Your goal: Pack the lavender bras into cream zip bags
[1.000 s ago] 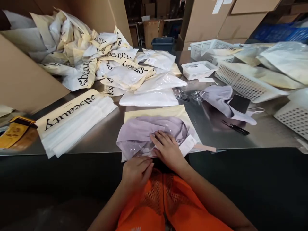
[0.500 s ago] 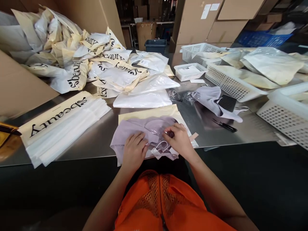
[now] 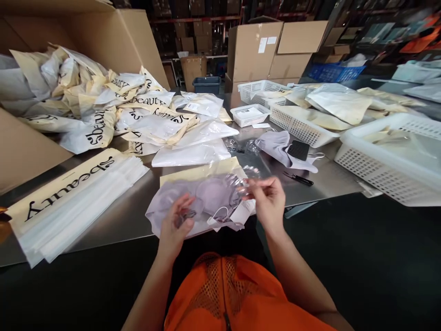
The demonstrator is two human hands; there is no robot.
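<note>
Fingers (image 3: 246, 193) of the right hand (image 3: 268, 202) are pinched on a small bit of clear plastic, lifted just above the lilac garment (image 3: 206, 197). Over on the other side, the left hand (image 3: 175, 225) is half curled, fingertips drawn in around something small and dark; what it is I cannot tell at this size. Both hands are up off the bench (image 3: 310, 191), not pressing down.

That garment lies spread on a cream bag (image 3: 203, 171) at the near edge of the bench, right in front of the person, with a white tag (image 3: 243, 212) and a loop of cord at its near side. It reads as a tidying or unwrapping step, small pieces being picked off the garment; the next move looks to need a fine, light pinch, since the plastic is thin and slippery.

Further out: small black scissors (image 3: 299, 179) to the right, a second lilac garment (image 3: 279, 145) beyond them, a stack of printed bags (image 3: 72, 193) to the left, white baskets (image 3: 389, 161) on the far right.
</note>
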